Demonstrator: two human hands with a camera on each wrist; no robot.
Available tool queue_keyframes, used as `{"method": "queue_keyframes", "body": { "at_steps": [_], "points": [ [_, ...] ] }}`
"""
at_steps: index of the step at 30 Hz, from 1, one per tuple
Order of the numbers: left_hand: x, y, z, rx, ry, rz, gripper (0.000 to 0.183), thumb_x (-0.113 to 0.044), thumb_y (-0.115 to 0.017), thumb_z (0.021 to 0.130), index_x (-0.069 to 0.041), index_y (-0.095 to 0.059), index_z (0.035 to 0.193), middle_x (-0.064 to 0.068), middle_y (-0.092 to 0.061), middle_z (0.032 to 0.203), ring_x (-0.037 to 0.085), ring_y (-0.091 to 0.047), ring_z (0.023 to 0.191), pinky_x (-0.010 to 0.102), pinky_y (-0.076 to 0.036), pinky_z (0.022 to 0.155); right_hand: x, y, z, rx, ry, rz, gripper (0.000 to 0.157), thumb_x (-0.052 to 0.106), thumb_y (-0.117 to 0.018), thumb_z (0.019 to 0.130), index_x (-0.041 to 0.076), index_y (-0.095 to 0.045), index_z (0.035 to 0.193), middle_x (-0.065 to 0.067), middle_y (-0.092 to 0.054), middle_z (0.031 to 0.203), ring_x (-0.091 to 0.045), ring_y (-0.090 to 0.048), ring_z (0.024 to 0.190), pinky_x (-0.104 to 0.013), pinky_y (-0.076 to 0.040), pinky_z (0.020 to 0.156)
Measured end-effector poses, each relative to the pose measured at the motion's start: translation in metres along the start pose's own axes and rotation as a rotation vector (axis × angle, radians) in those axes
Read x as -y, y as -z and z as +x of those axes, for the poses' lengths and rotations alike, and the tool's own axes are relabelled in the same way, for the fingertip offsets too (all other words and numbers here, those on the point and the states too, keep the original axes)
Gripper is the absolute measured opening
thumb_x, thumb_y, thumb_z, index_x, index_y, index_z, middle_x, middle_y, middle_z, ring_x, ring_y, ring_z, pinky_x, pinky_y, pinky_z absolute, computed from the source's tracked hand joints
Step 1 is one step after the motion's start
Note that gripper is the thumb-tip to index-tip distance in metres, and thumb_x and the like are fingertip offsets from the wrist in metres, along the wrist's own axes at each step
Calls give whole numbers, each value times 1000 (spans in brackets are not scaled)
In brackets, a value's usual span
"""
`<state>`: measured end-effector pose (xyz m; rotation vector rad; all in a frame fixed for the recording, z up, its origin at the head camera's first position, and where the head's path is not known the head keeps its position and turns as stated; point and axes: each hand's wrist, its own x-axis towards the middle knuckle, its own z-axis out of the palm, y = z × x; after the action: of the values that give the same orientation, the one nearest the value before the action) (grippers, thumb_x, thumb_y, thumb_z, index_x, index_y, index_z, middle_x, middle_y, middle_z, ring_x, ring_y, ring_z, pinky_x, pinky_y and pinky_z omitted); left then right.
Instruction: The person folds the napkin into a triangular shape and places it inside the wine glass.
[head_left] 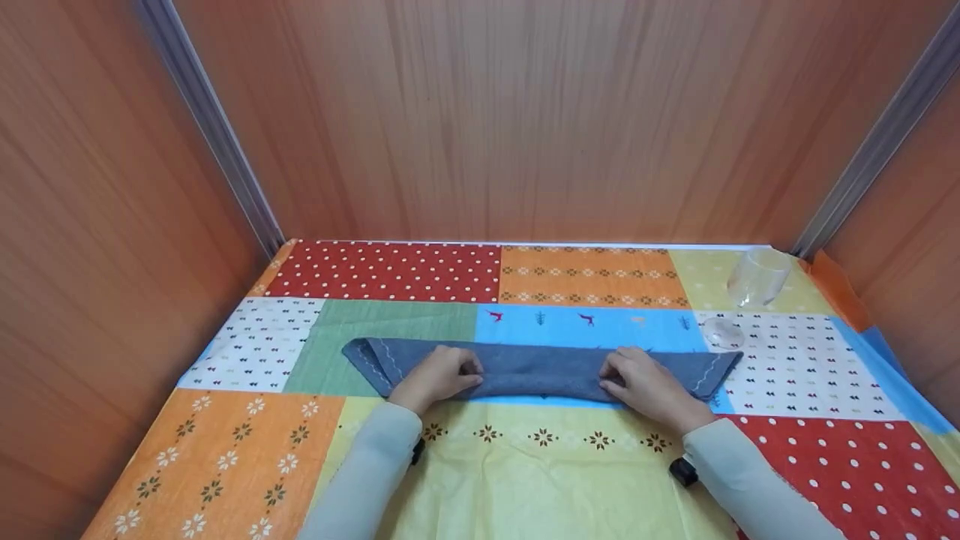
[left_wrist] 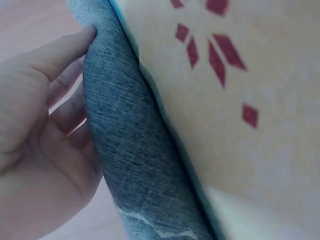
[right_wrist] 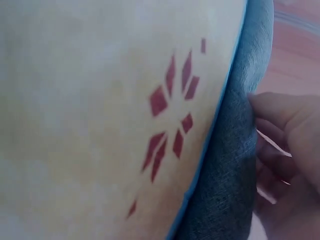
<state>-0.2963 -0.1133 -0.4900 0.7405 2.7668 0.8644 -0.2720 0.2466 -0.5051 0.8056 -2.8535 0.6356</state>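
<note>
A grey-blue cloth [head_left: 540,369], folded into a long band with slanted ends, lies across the tablecloth. White wavy stitching shows near both ends. My left hand [head_left: 439,375] pinches its near edge left of the middle, thumb on the front. Opposite it, my right hand [head_left: 645,381] pinches the same edge toward the right. In the left wrist view, the thumb presses the rounded fold [left_wrist: 130,125] while the other fingers go partly out of sight behind it. The right wrist view shows a similar hold on the cloth [right_wrist: 225,165].
A clear stemmed glass [head_left: 759,277] stands at the back right, its round foot [head_left: 724,332] close to the cloth's right end. A patchwork-print tablecloth [head_left: 247,457] covers the table. Wood-grain panels [head_left: 525,120] rise behind and on both sides.
</note>
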Motion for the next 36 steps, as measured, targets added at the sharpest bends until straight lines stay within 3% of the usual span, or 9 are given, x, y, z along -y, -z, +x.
{"method": "queue_keyframes", "body": {
  "at_steps": [6,11,13,15,18,21,24,29,36],
  "points": [
    [-5,-4,2,-94,-42,44,8,-1,-76,87,-8,-78,90,2,-73,87,15,-68,85,33,-57,76,9,-3,0,-68,88,-84,11,1,-70,91,10,-73,95,0,-66,94,-20,-62,92,-38,-54,78],
    [-11,-5,2,-127,-103,130,15,3,-75,86,-8,-82,94,4,-76,94,17,-71,92,34,-58,79,11,-3,-2,-52,62,-110,6,11,-69,94,8,-73,98,0,-65,92,-18,-62,88,-38,-54,76],
    [-13,-5,2,-123,-106,176,14,1,-74,88,-8,-82,93,3,-76,92,15,-70,87,32,-58,75,11,-1,-3,-24,40,-108,13,19,-70,95,7,-73,101,0,-64,93,-17,-61,89,-38,-54,78],
    [-16,-5,1,-98,-83,196,11,-4,-72,90,-8,-81,86,0,-73,79,11,-66,72,28,-55,65,11,0,-3,9,30,-110,21,25,-72,94,7,-72,105,0,-63,95,-17,-60,90,-39,-54,79],
    [-19,-4,0,-43,-41,188,15,-15,-75,91,-9,-77,77,-3,-61,63,9,-49,57,26,-42,53,11,1,-4,50,30,-121,27,27,-74,92,6,-70,108,-2,-62,98,-18,-59,92,-39,-53,80],
    [-21,-4,-1,-15,-25,185,11,-17,-79,87,-8,-78,81,-3,-61,65,9,-45,59,26,-42,55,11,1,-4,60,36,-135,23,23,-75,92,8,-69,107,-2,-61,98,-18,-58,91,-39,-53,79],
    [-21,-4,-2,-27,-47,208,3,-9,-81,84,-7,-78,82,-3,-61,70,9,-44,65,26,-43,61,10,0,-4,36,69,-153,16,17,-75,91,9,-67,102,-3,-61,96,-19,-59,89,-39,-53,76],
    [-20,-5,-1,-45,-100,232,25,0,-75,83,-9,-62,65,-4,-36,61,14,-34,62,29,-30,57,9,-2,-3,-30,132,-180,10,9,-73,89,9,-66,95,-4,-61,90,-21,-59,84,-38,-53,71],
    [-21,-6,-2,-24,-65,251,10,-6,-77,87,-12,-78,78,-7,-58,67,11,-43,65,27,-40,62,11,-1,-5,5,75,-150,10,13,-73,90,12,-66,97,0,-60,92,-16,-56,84,-37,-53,74]
  ]
}}
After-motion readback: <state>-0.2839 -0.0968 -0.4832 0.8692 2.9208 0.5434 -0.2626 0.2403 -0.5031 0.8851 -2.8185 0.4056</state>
